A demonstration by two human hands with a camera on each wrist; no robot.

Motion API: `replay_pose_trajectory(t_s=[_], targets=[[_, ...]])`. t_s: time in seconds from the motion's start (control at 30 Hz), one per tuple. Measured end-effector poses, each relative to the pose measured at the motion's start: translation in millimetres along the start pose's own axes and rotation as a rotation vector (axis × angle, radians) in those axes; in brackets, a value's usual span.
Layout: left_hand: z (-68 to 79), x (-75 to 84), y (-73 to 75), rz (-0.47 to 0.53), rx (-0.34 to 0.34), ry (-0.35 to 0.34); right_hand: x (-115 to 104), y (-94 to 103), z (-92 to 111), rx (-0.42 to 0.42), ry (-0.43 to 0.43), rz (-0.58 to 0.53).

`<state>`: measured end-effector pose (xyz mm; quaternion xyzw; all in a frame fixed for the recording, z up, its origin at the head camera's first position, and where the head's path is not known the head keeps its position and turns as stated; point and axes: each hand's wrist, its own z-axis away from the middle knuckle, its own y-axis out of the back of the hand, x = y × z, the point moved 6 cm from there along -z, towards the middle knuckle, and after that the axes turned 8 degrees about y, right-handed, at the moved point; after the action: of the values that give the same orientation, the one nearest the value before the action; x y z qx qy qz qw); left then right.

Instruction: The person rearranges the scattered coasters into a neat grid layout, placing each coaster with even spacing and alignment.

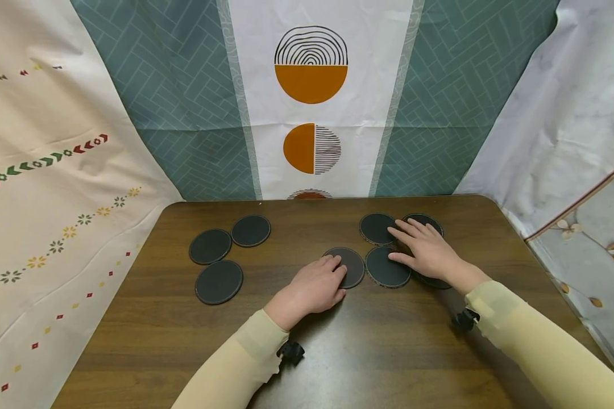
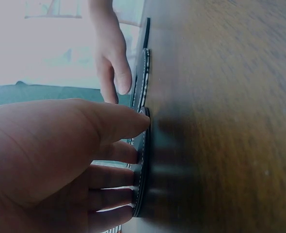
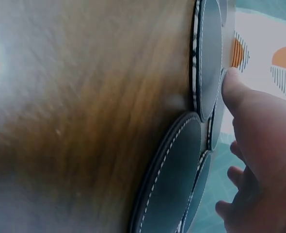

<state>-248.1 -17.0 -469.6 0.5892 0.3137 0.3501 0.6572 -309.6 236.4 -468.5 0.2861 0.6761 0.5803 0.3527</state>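
Observation:
My left hand [image 1: 313,285] rests with extended fingers on a round black coaster [image 1: 355,267] near the table's middle. In the left wrist view the thumb [image 2: 128,119] meets this coaster's stitched edge, and the other fingers lie on its top. My right hand [image 1: 426,250] is spread over a cluster of similar coasters on the right, including a front one [image 1: 384,270], a back one [image 1: 376,227] and a far-right one [image 1: 422,218]. Another coaster [image 1: 437,283] is partly hidden under that hand. Whether the right fingertips touch any coaster, I cannot tell.
On the left lie three more black coasters: a back one [image 1: 251,230], a middle one [image 1: 210,246] and a front one [image 1: 219,282]. The brown wooden table [image 1: 389,352] ends at a patterned cloth [image 1: 189,153] hanging behind. Light cloths hang at both sides.

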Motion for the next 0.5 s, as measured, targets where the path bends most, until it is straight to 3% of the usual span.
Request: replay_pose_trajectory(t_s=[0.3,0.5], targets=[[-1.7,-1.0,-3.0,-0.012,-0.018,0.012,-12.8,-5.6,-0.3,-0.015,0.015,-0.004],[-1.9,-0.8,-3.3,-0.010,-0.017,0.011,-12.6,-11.2,-1.1,-0.073,-0.011,-0.013]])
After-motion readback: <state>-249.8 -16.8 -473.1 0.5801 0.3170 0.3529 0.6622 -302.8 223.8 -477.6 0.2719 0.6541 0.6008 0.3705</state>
